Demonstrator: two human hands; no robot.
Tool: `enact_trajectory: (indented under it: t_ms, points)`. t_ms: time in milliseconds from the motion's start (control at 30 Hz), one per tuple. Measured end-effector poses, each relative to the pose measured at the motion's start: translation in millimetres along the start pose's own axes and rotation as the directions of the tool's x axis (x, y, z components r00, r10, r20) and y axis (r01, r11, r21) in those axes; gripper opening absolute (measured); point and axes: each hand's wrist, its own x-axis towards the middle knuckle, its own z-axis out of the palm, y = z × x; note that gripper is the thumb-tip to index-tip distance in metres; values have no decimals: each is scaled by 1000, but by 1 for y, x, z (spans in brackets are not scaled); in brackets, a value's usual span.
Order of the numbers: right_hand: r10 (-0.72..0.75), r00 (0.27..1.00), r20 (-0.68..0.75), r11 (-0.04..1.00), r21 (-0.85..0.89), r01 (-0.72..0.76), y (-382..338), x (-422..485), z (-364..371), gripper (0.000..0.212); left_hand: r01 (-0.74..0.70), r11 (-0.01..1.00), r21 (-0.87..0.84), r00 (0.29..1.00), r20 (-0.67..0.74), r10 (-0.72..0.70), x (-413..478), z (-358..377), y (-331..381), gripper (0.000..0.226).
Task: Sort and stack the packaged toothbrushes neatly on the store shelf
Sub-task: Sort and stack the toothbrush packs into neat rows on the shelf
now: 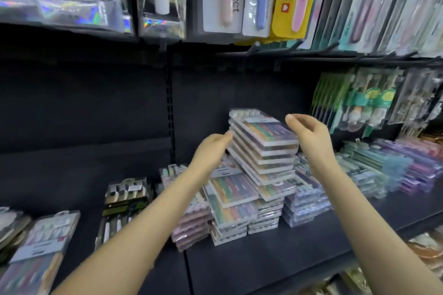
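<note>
Roughly midway, judging by the shelf (275, 254). Already built at its centre: a tall stack of rainbow toothbrush packs (262, 146), but leaning, with the lower packs fanned out of line.

Left hand (211, 148) laid against the stack's left edge, fingers fairly straight, touching and gripping nothing. Right hand (309, 134) just beside the stack's right side, fingers loosely curled round nothing; hard to tell whether touching the top pack. Hands apart with the stack between them — squaring it up, most likely.

In front and lower, a second rainbow pile (230, 201), skewed across what lies under it. Left of that, a pink pile (191, 225), fairly even; to the right, a lavender pile (304, 201), much the same.

Left to do, by the look of things — straightening the tall stack, then the dark packs (125, 195) slumped further left and the loose packs (43, 246) at the near left corner. Farther right, pastel packs (393, 165) lying in rows, seemingly finished.
</note>
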Motion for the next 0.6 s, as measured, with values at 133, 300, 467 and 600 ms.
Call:
enact_trajectory:
  t_ms: [133, 300, 467, 600]
  points:
    - [-341, 940, 3, 936, -88, 340, -29, -67, 34, 25, -116, 966, 233, 967, -197, 164, -39, -62, -35, 16]
    - [-243, 880, 408, 968, 50, 244, -33, -160, 121, 15, 5, 914, 405, 890, -419, 181, -110, -154, -98, 10]
    - [-34, 901, 432, 974, -189, 127, 5, -225, 170, 39, 217, 952, 215, 897, -428, -108, -150, -192, -151, 9]
    - [188, 957, 222, 955, -267, -126, 51, -246, 168, 49, 195, 957, 216, 906, -413, -91, -151, -175, -169, 41]
